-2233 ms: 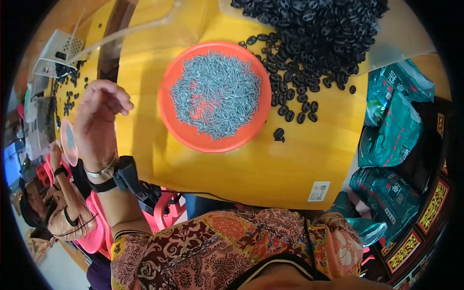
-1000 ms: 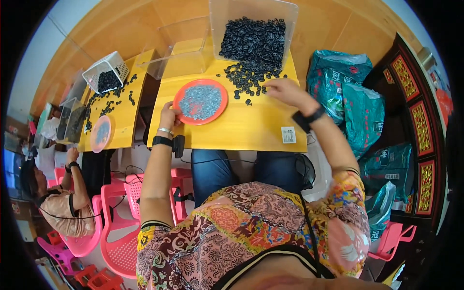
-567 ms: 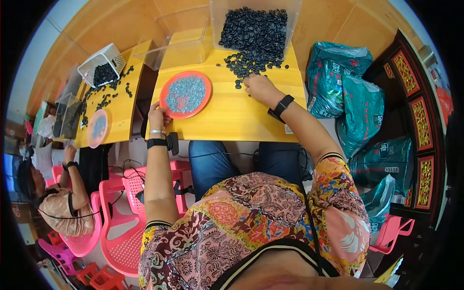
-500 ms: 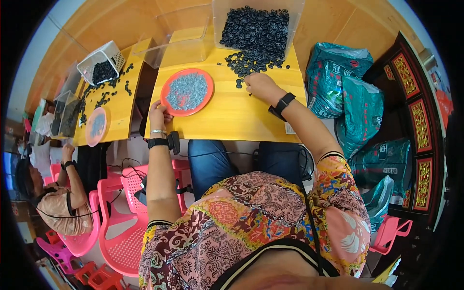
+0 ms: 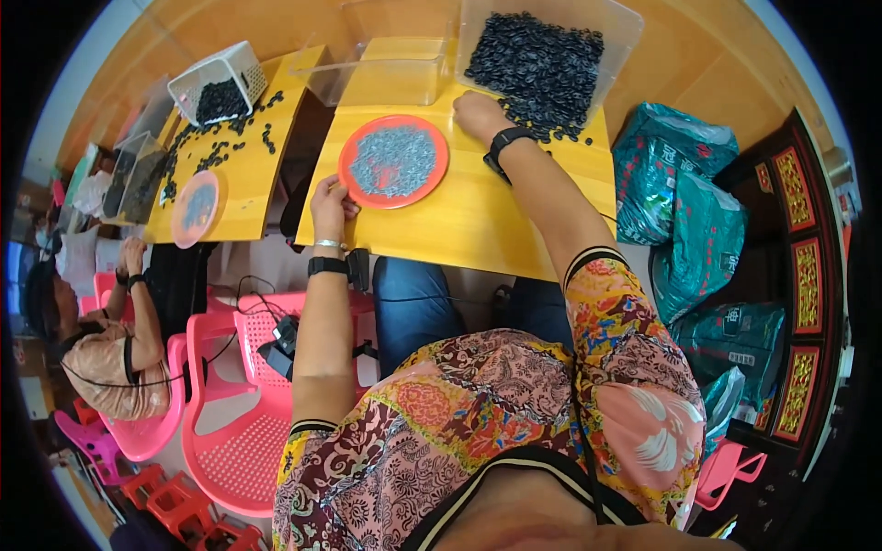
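Note:
My left hand (image 5: pixel 333 209) rests at the yellow table's near left, its fingers curled against the lower left rim of a red round plate (image 5: pixel 442 174). Small clear or silvery pieces (image 5: pixel 395 158) cover much of the plate. Farther up the table, my right hand (image 5: pixel 480 117) is closed, knuckles up, left of a spill of small black oval pieces (image 5: pixel 525 118). Those spread from a translucent plastic bin (image 5: pixel 617 35), whose open side faces me and which holds a heap of the same pieces. Whatever either hand pinches is too small or hidden.
An empty-looking clear bin (image 5: pixel 390 83) stands behind the plate. Green bags (image 5: pixel 703 239) are piled right of the table. On the left, a person (image 5: pixel 115 367) sits at another yellow table (image 5: pixel 241 197) with a white basket (image 5: pixel 246 69). A pink chair (image 5: pixel 234 432) stands beside me.
My right hand has moved left and farther up the table, away from the front of the black spill. My left hand stays by the plate. The whole view has shifted.

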The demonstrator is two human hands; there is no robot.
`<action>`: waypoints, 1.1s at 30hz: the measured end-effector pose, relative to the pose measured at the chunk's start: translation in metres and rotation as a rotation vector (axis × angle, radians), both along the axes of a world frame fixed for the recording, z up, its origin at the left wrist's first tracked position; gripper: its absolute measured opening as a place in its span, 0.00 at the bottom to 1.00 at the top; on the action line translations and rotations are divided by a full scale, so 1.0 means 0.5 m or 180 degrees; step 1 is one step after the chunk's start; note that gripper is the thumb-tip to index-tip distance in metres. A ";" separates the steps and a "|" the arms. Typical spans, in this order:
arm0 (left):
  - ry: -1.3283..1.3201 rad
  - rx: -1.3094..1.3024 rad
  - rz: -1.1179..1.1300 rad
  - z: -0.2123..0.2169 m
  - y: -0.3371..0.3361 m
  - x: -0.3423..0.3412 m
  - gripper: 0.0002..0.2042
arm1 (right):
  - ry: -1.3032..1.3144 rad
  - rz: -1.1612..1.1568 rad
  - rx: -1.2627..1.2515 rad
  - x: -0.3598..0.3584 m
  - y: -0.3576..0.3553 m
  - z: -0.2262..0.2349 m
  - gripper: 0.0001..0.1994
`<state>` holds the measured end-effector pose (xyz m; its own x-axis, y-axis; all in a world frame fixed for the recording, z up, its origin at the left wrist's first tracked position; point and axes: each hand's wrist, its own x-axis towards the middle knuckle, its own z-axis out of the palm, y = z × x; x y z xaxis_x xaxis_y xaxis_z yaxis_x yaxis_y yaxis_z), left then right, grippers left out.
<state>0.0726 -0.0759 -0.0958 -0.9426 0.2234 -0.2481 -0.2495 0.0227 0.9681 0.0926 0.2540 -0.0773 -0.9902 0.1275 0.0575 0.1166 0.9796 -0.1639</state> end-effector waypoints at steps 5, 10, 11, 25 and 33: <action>0.0021 -0.0010 -0.0005 0.018 0.000 0.003 0.14 | 0.0068 -0.0271 -0.0014 -0.031 -0.006 -0.018 0.10; -0.0003 -0.0145 0.0133 0.021 0.002 -0.002 0.15 | -0.0233 -0.0350 -0.0112 -0.024 -0.031 -0.003 0.11; -0.0062 -0.0322 0.0046 0.019 0.009 -0.010 0.13 | -0.0244 -0.0326 -0.0093 -0.022 -0.033 -0.003 0.11; -0.0684 -0.0409 -0.0232 0.046 -0.010 0.046 0.04 | 0.0334 -0.0601 -0.1018 0.126 -0.041 0.062 0.08; -0.0647 -0.0350 -0.0217 0.038 0.017 0.047 0.05 | 0.0627 -0.0749 -0.1814 0.253 -0.045 0.034 0.05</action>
